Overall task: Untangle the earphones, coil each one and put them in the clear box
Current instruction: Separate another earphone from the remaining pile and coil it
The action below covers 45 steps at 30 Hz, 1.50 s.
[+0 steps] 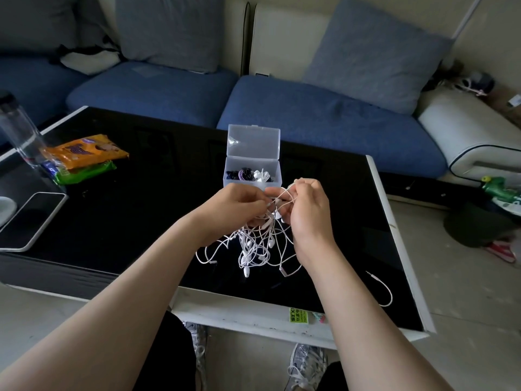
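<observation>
A tangle of white earphones [255, 246] hangs from both hands above the black table [118, 221]. My left hand [235, 207] pinches cords at the top of the bundle. My right hand [306, 208] grips cords beside it, with loops running over its fingers. Just behind the hands stands the clear box [253, 165], its lid raised. Inside lie dark and white coiled earphones [249, 175]. One loose white cord [382, 289] lies on the table near the right edge.
Orange and green snack packs [84, 159] and a clear bottle [19, 134] sit at the table's left. A white-rimmed tray [31, 221] lies at the left edge. A blue sofa [310, 117] runs behind the table. Clutter lies on the floor at right.
</observation>
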Available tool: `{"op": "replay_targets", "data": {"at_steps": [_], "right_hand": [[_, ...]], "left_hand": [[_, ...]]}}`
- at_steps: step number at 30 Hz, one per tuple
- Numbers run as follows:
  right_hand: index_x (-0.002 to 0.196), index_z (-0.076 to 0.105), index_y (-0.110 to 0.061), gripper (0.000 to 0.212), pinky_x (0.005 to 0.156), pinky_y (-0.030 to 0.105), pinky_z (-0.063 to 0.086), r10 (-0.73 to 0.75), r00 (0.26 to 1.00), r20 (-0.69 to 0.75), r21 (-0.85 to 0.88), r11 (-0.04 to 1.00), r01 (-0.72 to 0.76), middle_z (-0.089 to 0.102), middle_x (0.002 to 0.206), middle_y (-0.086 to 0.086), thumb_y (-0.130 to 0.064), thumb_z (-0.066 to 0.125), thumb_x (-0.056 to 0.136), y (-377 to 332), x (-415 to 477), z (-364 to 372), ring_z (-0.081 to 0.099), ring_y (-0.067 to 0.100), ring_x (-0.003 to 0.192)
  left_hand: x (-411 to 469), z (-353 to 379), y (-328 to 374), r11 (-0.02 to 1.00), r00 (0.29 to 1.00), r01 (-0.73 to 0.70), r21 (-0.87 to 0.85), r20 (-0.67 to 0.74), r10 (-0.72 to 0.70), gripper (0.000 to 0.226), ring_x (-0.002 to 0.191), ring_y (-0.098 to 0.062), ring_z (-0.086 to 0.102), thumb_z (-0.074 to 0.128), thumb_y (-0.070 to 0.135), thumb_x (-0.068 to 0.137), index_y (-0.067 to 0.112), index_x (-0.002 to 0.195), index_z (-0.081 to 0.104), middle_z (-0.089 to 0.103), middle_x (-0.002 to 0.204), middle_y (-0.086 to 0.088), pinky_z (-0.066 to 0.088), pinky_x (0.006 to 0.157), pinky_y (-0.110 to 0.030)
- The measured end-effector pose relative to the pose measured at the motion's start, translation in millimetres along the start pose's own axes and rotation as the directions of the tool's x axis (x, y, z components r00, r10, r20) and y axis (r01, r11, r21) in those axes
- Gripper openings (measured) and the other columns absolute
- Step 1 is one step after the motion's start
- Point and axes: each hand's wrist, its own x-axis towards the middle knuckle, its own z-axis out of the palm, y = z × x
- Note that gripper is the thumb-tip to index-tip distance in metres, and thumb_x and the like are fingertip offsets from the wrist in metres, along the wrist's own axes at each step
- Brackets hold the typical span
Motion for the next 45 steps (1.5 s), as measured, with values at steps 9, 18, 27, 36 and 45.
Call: {"op": "replay_targets", "data": {"at_steps": [9,18,27,36,45], "right_hand": [[0.098,0.044,-0.015,0.014,0.064,0.032,0.046,-0.006,0.999,0.051,0.029,1.000,0.004,0.079,0.084,0.016,-0.012,0.033,0.106,-4.9,-2.0,0.8,0.068,0.023,0.070],[0.093,0.052,-0.010,0.016,0.073,0.037,0.055,0.144,0.988,0.046,0.078,0.986,-0.148,0.080,0.088,0.018,-0.012,0.038,0.100,-5.5,-3.8,2.8,0.074,0.030,0.074],[0.089,0.050,-0.009,0.018,0.047,0.027,0.044,0.330,0.943,0.046,0.445,0.838,-0.316,0.072,0.070,0.014,-0.006,0.041,0.105,-16.5,-3.9,0.1,0.058,0.020,0.046],[0.102,0.073,-0.007,0.017,0.051,0.023,0.038,0.154,0.988,0.021,-0.102,0.983,-0.151,0.081,0.088,0.008,-0.018,0.059,0.103,-18.2,-2.7,-23.1,0.051,0.014,0.052],[0.101,0.081,-0.020,0.016,0.067,0.009,0.052,-0.118,0.954,0.275,-0.514,0.820,0.249,0.081,0.085,-0.010,-0.022,0.065,0.104,-1.0,1.2,-39.9,0.075,0.003,0.080]], "left_hand": [[3.3,-7.2,-1.4,0.989,0.995,0.033,-0.147,-0.086,-0.046,0.019,0.083,-0.012,0.073,0.076,-0.007,0.083,0.005,0.097,0.082,0.079,0.089,-0.007,0.056,0.081,-0.024],[8.1,-9.9,-6.5,0.958,0.956,0.081,-0.277,-0.249,-0.153,0.036,0.100,-0.030,0.077,0.077,-0.015,0.078,0.014,0.097,0.084,0.081,0.099,-0.012,0.059,0.101,-0.048],[3.7,-9.9,-9.4,0.855,0.908,-0.073,0.513,-0.320,0.270,0.046,0.079,-0.006,0.061,0.056,-0.014,0.078,0.022,0.091,0.082,0.070,0.093,0.006,0.040,0.064,-0.002],[22.3,-40.5,-45.6,0.749,0.851,0.199,0.631,-0.490,0.187,0.051,0.113,-0.034,0.060,0.061,-0.022,0.077,0.014,0.108,0.079,0.060,0.125,-0.015,0.047,0.088,-0.032],[20.1,-8.5,-22.4,0.537,0.926,0.280,0.796,-0.371,0.067,0.050,0.142,-0.042,0.026,0.072,0.021,0.082,0.038,0.129,0.068,0.042,0.155,-0.002,0.024,0.112,-0.053]]}}
